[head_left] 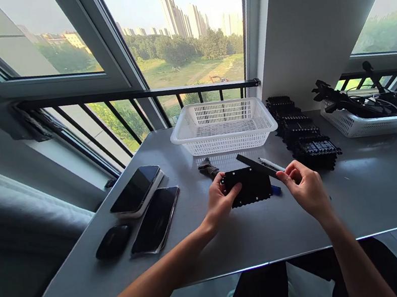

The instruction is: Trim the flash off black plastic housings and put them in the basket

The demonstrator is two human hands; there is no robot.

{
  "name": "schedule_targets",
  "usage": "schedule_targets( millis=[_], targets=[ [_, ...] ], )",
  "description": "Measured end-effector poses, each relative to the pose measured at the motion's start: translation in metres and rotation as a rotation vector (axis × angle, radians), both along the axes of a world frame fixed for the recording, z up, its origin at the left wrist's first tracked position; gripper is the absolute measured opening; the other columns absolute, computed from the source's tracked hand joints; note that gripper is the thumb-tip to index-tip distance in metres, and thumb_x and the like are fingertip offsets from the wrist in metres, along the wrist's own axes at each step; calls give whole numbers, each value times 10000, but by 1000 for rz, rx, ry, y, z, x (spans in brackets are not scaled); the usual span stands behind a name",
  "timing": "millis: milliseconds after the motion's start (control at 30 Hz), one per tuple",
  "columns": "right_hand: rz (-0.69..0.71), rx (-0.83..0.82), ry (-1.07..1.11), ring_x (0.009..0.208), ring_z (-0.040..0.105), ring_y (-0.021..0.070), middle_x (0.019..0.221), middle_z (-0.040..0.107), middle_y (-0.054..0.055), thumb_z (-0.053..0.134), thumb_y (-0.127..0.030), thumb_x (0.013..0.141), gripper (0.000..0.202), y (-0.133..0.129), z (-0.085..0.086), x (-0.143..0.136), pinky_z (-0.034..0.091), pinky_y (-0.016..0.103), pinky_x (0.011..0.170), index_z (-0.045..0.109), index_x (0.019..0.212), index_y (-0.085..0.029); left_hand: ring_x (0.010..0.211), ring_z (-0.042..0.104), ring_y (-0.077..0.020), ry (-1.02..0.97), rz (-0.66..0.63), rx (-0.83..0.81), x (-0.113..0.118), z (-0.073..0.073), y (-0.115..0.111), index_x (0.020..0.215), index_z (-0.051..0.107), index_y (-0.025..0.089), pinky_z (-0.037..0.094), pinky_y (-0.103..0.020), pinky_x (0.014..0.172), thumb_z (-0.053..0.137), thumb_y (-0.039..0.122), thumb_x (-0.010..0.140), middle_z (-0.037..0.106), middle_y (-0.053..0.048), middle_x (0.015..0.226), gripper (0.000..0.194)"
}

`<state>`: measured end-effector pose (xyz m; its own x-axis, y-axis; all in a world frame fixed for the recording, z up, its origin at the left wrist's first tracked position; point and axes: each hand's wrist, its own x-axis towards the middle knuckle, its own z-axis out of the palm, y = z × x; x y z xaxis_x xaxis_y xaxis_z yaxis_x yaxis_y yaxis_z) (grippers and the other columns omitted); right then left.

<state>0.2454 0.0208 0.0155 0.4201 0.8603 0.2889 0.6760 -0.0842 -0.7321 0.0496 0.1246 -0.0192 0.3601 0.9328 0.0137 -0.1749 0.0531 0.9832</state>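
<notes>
My left hand [221, 197] grips the left side of a flat black plastic panel [253, 187] with toothed edges and small holes, its thumb lying across the face. Between the thumb and fingers of my right hand [303, 186] is a narrow black strip [257, 164], slanting up to the left over the panel's upper right corner. Whether strip and panel touch, I cannot tell. Behind the strip lies a white pen-like stick [271, 163]. A small blue object [276, 190] shows at the panel's right edge. A dark crumpled item [208, 167] rests just beyond my left hand.
A white plastic basket [225, 138] stands at the table's back. Stacked black toothed panels [301, 130] are to its right, then another basket [371, 124] holding black parts and cables. Two phones [136, 187], one on a white box, and a black mouse-shaped object [113, 242] lie left.
</notes>
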Motion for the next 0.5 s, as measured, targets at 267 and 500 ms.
schedule_targets(
  millis=[267,500],
  targets=[
    [75,-82,-140,519,479,137,620,595,-10,549,-582,863,401,5,-8,-20,338,259,533,502,696,-220,516,505,-86,61,-12,145,1,6,-4,750,490,204,401,-187,481,762,301,679,512,68,602,298],
    [8,-29,-141,533,499,147,593,564,-6,549,-620,844,445,5,-8,0,339,259,516,500,662,-217,554,567,-114,54,-34,92,-2,5,-2,843,486,204,465,-210,516,756,338,688,585,58,634,339]
  ],
)
